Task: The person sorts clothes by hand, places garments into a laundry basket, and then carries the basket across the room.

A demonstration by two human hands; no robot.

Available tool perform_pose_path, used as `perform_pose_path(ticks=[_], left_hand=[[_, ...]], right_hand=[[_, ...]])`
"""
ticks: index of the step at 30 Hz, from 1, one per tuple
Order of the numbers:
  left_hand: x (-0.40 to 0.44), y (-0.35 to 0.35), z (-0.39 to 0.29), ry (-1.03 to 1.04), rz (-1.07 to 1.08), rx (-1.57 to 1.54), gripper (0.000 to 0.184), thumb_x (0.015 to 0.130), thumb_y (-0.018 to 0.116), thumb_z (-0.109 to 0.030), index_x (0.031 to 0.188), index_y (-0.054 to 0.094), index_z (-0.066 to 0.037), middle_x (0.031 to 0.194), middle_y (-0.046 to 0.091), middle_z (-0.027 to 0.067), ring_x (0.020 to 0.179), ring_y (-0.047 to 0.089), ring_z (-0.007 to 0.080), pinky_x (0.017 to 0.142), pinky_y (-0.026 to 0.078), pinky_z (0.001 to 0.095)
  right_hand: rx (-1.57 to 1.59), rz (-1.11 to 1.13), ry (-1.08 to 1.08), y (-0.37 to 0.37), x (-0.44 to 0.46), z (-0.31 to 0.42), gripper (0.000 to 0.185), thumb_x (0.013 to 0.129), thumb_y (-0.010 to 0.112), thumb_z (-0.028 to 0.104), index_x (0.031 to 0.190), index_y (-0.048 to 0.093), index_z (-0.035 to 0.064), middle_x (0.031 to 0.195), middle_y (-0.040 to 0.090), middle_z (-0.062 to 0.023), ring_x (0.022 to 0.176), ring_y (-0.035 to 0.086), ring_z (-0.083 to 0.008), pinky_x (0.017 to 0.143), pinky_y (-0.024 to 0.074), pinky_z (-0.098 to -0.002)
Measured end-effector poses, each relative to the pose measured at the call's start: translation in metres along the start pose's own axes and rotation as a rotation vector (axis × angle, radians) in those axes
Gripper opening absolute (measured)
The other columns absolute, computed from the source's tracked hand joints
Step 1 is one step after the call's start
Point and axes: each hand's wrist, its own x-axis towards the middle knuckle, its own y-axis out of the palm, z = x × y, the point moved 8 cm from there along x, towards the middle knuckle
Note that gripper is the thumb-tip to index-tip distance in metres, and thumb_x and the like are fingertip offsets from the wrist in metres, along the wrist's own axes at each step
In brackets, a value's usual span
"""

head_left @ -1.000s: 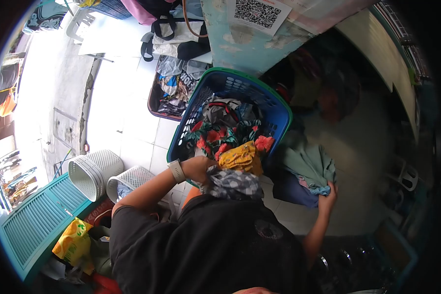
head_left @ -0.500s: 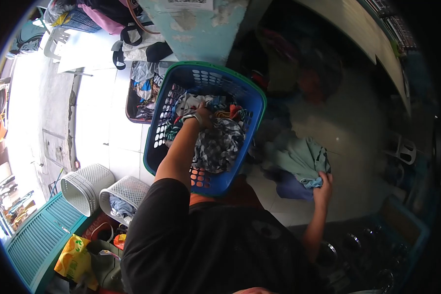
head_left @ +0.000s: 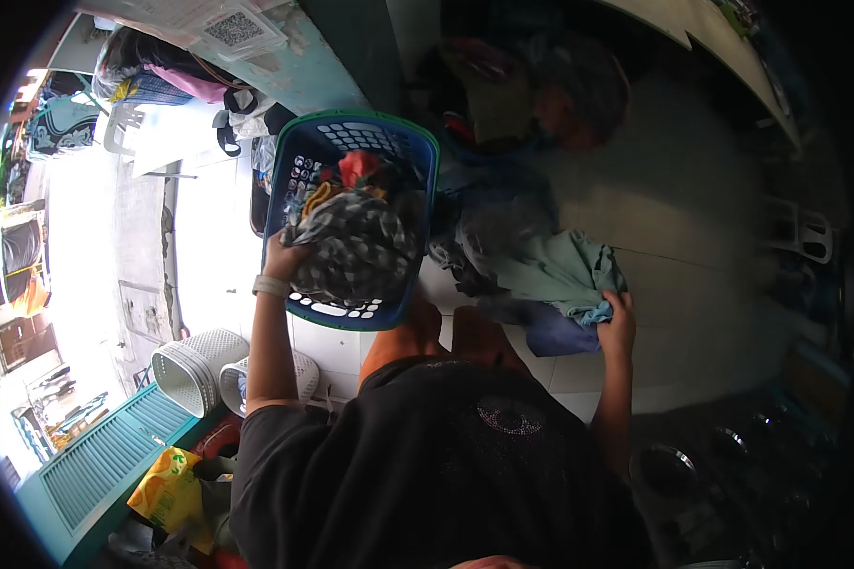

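The left hand (head_left: 287,252) is reaching to the left edge of the blue basket (head_left: 431,209), close to its near left corner. Its fingers are touching the checked cloth (head_left: 361,247), but I cannot tell if they are gripping the cloth, the rim or both. That cloth is lying in a heap inside the basket, filling the part by the near edge. A red cloth (head_left: 359,168) is sitting nearer the far edge, and a bit of yellow cloth (head_left: 318,197) is poking out between them.

The right hand (head_left: 617,322) is gripping a pale green cloth (head_left: 565,270) by its near right corner, with the fingers curling around it. The green cloth is spreading out past the basket's right edge. A dark blue cloth (head_left: 560,337) is showing under it, and I cannot tell if that one is resting on the floor (head_left: 683,275).

For good work, the left fingers should be pinching just one cloth, so the red and yellow ones are not getting dragged along. Lifting it straight up would be keeping it from snagging on the rim. The right hand should be holding its bunch firmly, so no piece is slipping down.
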Motion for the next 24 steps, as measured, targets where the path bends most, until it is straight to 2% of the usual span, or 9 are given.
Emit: perform_pose_path(ticks=[3, 5, 8, 13, 16, 17, 20, 21, 24], left_hand=[[-0.042, -0.032, -0.05, 0.023, -0.067, -0.034, 0.031, 0.064, 0.062, 0.001, 0.095, 0.062, 0.004, 0.087, 0.065, 0.0054, 0.075, 0.06, 0.0134, 0.072, 0.049, 0.0252], [-0.06, -0.048, -0.071, 0.051, -0.072, -0.057, 0.031, 0.066, 0.061, 0.001, 0.096, 0.062, 0.004, 0.087, 0.065, 0.0055, 0.075, 0.061, 0.0139, 0.072, 0.049, 0.0253], [-0.074, -0.06, -0.09, 0.053, -0.097, 0.036, 0.026, 0.068, 0.058, 0.002, 0.094, 0.062, 0.003, 0.087, 0.065, 0.0049, 0.075, 0.06, 0.0128, 0.071, 0.048, 0.0246], [-0.091, -0.051, -0.12, 0.122, -0.152, 0.019, 0.025, 0.07, 0.059, 0.001, 0.094, 0.062, 0.003, 0.086, 0.064, 0.0047, 0.073, 0.059, 0.0123, 0.069, 0.048, 0.0242], [-0.119, -0.041, -0.154, 0.22, -0.324, -0.191, 0.026, 0.071, 0.057, 0.0, 0.096, 0.061, 0.005, 0.087, 0.064, 0.0071, 0.076, 0.061, 0.0157, 0.073, 0.048, 0.0265], [-0.124, -0.046, -0.158, 0.208, -0.344, -0.252, 0.028, 0.073, 0.059, -0.001, 0.1, 0.062, 0.006, 0.093, 0.065, 0.0084, 0.085, 0.061, 0.0188, 0.08, 0.047, 0.0295], [-0.154, -0.032, -0.202, 0.426, -0.449, -0.136, 0.031, 0.084, 0.055, -0.01, 0.109, 0.059, 0.007, 0.11, 0.061, 0.0137, 0.103, 0.057, 0.0211, 0.09, 0.044, 0.033], [-0.155, -0.029, -0.205, 0.384, -0.403, -0.367, 0.035, 0.086, 0.052, -0.012, 0.115, 0.055, 0.007, 0.113, 0.06, 0.0155, 0.102, 0.058, 0.0219, 0.089, 0.045, 0.0328], [-0.16, -0.026, -0.212, 0.292, -0.392, -0.465, 0.038, 0.086, 0.052, -0.013, 0.118, 0.053, 0.007, 0.114, 0.06, 0.016, 0.101, 0.059, 0.0233, 0.087, 0.046, 0.033]], right_hand=[[0.038, 0.016, -0.016, 0.003, -0.001, -0.009, 0.039, 0.07, 0.058, -0.004, 0.107, 0.059, 0.0103, 0.112, 0.051, -0.0142, 0.103, 0.053, -0.0364, 0.084, 0.0453, -0.0402], [-0.015, 0.005, -0.075, 0.003, 0.001, -0.013, 0.044, 0.066, 0.059, -0.006, 0.105, 0.061, 0.0143, 0.111, 0.05, -0.012, 0.099, 0.055, -0.0353, 0.078, 0.0479, -0.0419], [-0.007, 0.021, -0.087, 0.001, 0.002, -0.016, 0.044, 0.065, 0.059, -0.007, 0.104, 0.061, 0.0144, 0.109, 0.049, -0.0119, 0.097, 0.055, -0.0348, 0.077, 0.0476, -0.0419], [0.027, 0.001, -0.134, -0.006, 0.002, -0.014, 0.042, 0.065, 0.059, -0.007, 0.102, 0.062, 0.0131, 0.109, 0.05, -0.0131, 0.098, 0.055, -0.0351, 0.078, 0.0471, -0.0412], [0.081, -0.006, -0.18, -0.006, 0.007, -0.004, 0.041, 0.065, 0.06, -0.007, 0.102, 0.062, 0.0121, 0.108, 0.051, -0.0145, 0.099, 0.055, -0.0357, 0.078, 0.047, -0.041], [0.129, -0.012, -0.207, -0.007, 0.01, 0.002, 0.041, 0.065, 0.06, -0.007, 0.102, 0.062, 0.0116, 0.108, 0.052, -0.0152, 0.099, 0.055, -0.0362, 0.079, 0.0469, -0.041], [0.261, -0.021, -0.269, -0.015, 0.02, 0.031, 0.036, 0.068, 0.061, -0.006, 0.1, 0.062, 0.0099, 0.104, 0.053, -0.0163, 0.096, 0.055, -0.0375, 0.079, 0.0466, -0.0401], [0.35, -0.024, -0.3, -0.018, 0.023, 0.041, 0.034, 0.069, 0.061, -0.005, 0.1, 0.062, 0.0089, 0.103, 0.054, -0.0164, 0.095, 0.055, -0.0378, 0.079, 0.0465, -0.0395], [0.454, -0.064, -0.327, -0.022, 0.035, 0.058, 0.031, 0.07, 0.061, -0.005, 0.099, 0.062, 0.0056, 0.1, 0.056, -0.0143, 0.094, 0.057, -0.0343, 0.079, 0.0464, -0.0371]])
